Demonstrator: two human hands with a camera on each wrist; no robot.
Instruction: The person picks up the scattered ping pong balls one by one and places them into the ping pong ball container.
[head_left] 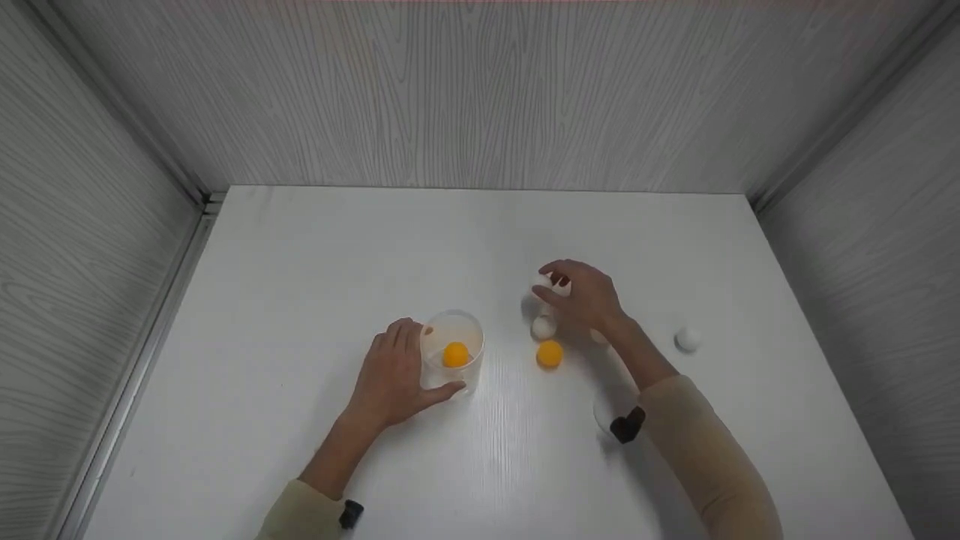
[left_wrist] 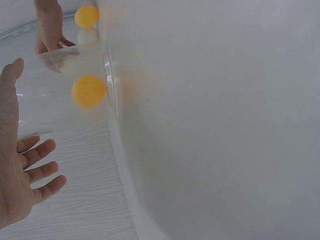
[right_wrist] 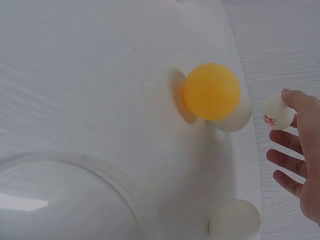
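Bright, even overhead light falls on the white table (head_left: 300,262), with soft faint shadows beside the hands. The head view is sharp; both wrist views wash out pale, blurred and bent at the edges

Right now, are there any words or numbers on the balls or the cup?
White ball pinched in the right hand: a small red mark, too blurred to read.
Orange balls, other white balls, clear cup: no writing visible.
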